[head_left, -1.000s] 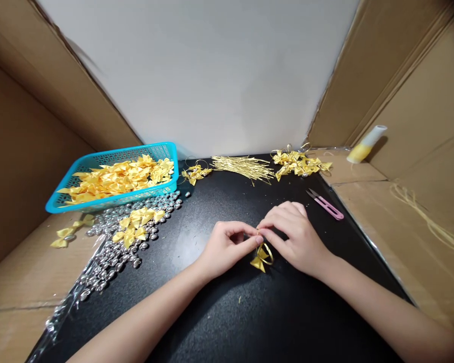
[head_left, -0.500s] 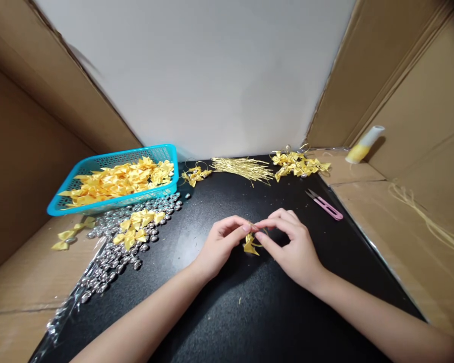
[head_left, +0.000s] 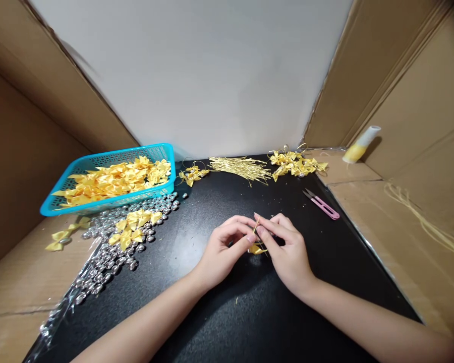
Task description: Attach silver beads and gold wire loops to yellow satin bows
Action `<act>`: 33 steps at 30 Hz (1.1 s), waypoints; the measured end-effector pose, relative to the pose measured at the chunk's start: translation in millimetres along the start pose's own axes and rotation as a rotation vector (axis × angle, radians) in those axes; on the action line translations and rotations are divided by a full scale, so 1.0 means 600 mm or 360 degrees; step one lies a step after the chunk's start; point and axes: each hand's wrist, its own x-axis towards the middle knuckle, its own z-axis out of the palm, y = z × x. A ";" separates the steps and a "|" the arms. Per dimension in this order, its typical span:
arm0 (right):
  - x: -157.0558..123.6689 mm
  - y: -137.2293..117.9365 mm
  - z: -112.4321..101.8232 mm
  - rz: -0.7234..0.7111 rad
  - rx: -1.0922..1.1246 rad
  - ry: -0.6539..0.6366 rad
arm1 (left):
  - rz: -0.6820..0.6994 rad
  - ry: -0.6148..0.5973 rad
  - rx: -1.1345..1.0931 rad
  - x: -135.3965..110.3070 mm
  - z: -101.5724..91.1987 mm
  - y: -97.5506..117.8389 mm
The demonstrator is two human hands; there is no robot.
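Note:
Over the middle of the black tabletop, my left hand (head_left: 227, 249) and my right hand (head_left: 286, 247) meet at the fingertips. Between them they pinch a thin gold cord (head_left: 256, 225), part of which stands up between the fingers. A yellow ribbon bow (head_left: 256, 249) hangs just below the fingertips, partly covered by them. Thumb and fingers of the left hand are closed on the cord. The right thumb and forefinger are pressed together on it too. How the cord joins the bow is hidden.
At the left, a blue basket (head_left: 109, 202) holds yellow bows, with silver beads (head_left: 113, 262) and more bows (head_left: 136, 224) before it. Cut gold cords (head_left: 240, 168) and corded bows (head_left: 297, 164) lie along the back. Pink thread snips (head_left: 325, 205) and a thread cone (head_left: 359, 146) are at the right.
My fingertips have shifted, and a piece of cord now points upward between them. The bow sits closer under my fingers, with less of it showing. The view has moved slightly.

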 end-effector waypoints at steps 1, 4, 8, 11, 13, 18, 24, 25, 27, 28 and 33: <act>0.000 0.001 0.001 0.0035 0.0092 0.0043 | -0.0004 0.0012 -0.0049 0.000 0.001 -0.002; 0.005 0.004 0.003 0.0115 0.0331 0.0133 | -0.0065 0.0059 -0.0205 0.000 0.006 -0.009; 0.013 0.009 0.007 0.0251 0.0568 0.0174 | -0.0130 0.0070 -0.0306 0.000 0.010 -0.012; 0.015 0.009 0.011 0.0435 0.0733 0.0173 | -0.0149 0.0056 -0.0348 0.000 0.013 -0.011; 0.015 0.004 0.012 0.0564 0.0833 0.0184 | -0.0165 0.0033 -0.0367 0.000 0.014 -0.009; 0.010 -0.005 0.012 0.0859 0.1041 0.0170 | -0.0130 -0.0113 -0.0337 -0.001 0.015 -0.004; 0.003 -0.003 0.009 0.0804 0.1055 -0.0078 | -0.0265 -0.0150 -0.0519 -0.002 0.016 -0.005; 0.002 -0.002 0.009 0.0757 0.1051 -0.0116 | -0.0330 -0.0118 -0.0601 -0.002 0.017 -0.006; -0.001 0.001 0.008 0.0634 0.1027 -0.0158 | -0.0451 -0.0066 -0.0783 -0.002 0.020 -0.008; -0.002 0.003 0.008 0.0559 0.1005 -0.0175 | -0.0502 -0.0060 -0.0872 -0.003 0.021 -0.009; 0.000 0.017 0.009 0.0335 0.0819 -0.0187 | -0.0594 -0.0084 -0.1050 -0.002 0.021 -0.009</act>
